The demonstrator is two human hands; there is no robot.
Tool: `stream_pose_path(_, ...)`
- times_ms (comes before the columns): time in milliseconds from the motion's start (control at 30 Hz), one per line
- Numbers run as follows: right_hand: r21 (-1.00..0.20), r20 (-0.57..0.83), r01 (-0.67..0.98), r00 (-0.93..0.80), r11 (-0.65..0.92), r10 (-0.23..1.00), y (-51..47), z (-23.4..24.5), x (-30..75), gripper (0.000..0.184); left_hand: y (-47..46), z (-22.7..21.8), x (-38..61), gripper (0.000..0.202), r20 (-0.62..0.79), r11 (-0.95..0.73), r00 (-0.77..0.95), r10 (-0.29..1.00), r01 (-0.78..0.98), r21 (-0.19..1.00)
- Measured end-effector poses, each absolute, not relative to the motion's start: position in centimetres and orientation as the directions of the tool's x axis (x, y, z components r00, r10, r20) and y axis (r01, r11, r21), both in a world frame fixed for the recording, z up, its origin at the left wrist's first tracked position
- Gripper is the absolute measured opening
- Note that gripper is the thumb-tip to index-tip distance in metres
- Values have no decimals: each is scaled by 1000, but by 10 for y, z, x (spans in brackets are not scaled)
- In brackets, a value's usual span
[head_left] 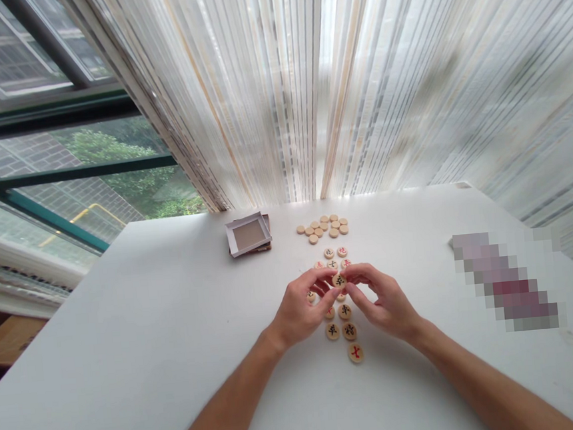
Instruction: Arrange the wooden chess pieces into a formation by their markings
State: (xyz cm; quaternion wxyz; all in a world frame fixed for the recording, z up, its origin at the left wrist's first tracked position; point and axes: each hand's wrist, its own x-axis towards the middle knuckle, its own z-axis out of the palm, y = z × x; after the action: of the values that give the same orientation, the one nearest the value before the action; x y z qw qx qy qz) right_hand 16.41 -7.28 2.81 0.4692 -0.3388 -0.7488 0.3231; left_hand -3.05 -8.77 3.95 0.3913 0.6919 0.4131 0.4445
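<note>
Between the fingertips of both hands is a round wooden Chinese chess piece (339, 280), its black character facing me. My left hand (305, 305) pinches it from the left; my right hand (380, 299) grips its right side. Beneath and around the hands, more character pieces lie face up on the table, some partly hidden by the fingers. Closest to me is a red-marked piece (355, 353), with a black-marked piece (349, 331) just beyond it and another black-marked piece (332, 331) to its left. Past the fingers lies a red-marked piece (342, 251).
Several blank-looking wooden discs (319, 233) lie loosely grouped farther back on the white table (179, 358). An open shallow box (249, 235) stands at back left. A blurred-out object (506, 283) lies on the right. String curtains (275, 89) hang behind the table's far edge.
</note>
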Motion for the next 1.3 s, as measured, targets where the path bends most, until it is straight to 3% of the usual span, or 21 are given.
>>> stream_pose_path(633, -788, 464, 301, -282, 537, 840, -72, 33, 164, 14, -89, 32, -32, 28, 477, -603, 384, 791, 356, 714)
stream_pose_path(967, -802, 451, 273, -306, 531, 838, -71, 28, 165, 7, -87, 31, -34, 28, 459, -565, 339, 821, 372, 736)
stream_pose_path(1300, -801, 471, 215, -352, 559, 809, -73, 28, 164, 26, -86, 34, -34, 31, 441, -517, 286, 851, 313, 797)
